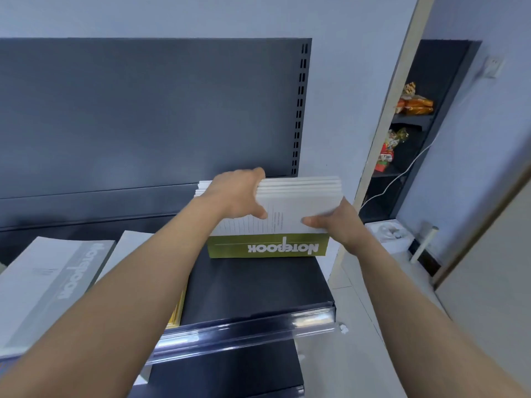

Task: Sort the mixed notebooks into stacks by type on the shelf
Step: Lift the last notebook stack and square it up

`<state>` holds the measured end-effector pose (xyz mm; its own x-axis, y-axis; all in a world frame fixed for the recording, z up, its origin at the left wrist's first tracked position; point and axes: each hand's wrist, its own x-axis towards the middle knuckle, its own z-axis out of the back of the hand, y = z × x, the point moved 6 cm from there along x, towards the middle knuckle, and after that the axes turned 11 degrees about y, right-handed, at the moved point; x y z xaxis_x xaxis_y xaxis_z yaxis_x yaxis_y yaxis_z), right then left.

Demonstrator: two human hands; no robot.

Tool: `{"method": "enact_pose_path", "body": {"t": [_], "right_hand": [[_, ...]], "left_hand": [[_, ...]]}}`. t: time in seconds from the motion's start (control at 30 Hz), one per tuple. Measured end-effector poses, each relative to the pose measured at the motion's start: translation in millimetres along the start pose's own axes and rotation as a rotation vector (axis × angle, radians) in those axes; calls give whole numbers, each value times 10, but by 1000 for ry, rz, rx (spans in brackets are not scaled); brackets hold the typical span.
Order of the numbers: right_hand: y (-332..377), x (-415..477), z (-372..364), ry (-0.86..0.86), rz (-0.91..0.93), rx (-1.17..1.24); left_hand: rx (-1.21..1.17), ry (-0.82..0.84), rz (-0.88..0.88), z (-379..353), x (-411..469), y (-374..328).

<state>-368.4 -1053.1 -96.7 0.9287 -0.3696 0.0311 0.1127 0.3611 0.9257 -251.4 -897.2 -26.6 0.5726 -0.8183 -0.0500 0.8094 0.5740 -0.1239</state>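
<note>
Squarely between both hands, a flat stack of notebooks [301, 196], matte white with a green band, sits at the back of the smooth dark metal shelf [253, 285]. The left hand [235, 193] clasps its 10 o'clock edge. The right hand [334, 222] pinches its 4 o'clock corner. A grey notebook [54, 282] lies toward 8 o'clock.

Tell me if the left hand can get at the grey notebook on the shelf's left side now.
Probably not yet: the left hand grips the white notebook stack together with the right hand. Once it lets go, nothing seems to block the grey notebook.
</note>
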Motion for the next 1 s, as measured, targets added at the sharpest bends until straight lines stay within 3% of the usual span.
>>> {"method": "enact_pose_path", "body": {"t": [0.17,0.3,0.43,0.5,0.6,1.0], "right_hand": [[-128,78,-16,11,-10,107],[-107,121,-68,-4,-18,290],[-46,127,-46,-96,-75,346],[1,155,35,-218,-151,360],[101,202,110,-327,-171,421],[100,213,108,-390,-158,415]], "left_hand": [[-83,-23,133,45,-113,415],[-912,-119,93,-191,-305,753],[-1309,-402,150,-402,-291,785],[-1347,-542,237,-409,-281,757],[-1340,-612,264,-404,-268,730],[-1251,-678,275,-397,-288,716]]}}
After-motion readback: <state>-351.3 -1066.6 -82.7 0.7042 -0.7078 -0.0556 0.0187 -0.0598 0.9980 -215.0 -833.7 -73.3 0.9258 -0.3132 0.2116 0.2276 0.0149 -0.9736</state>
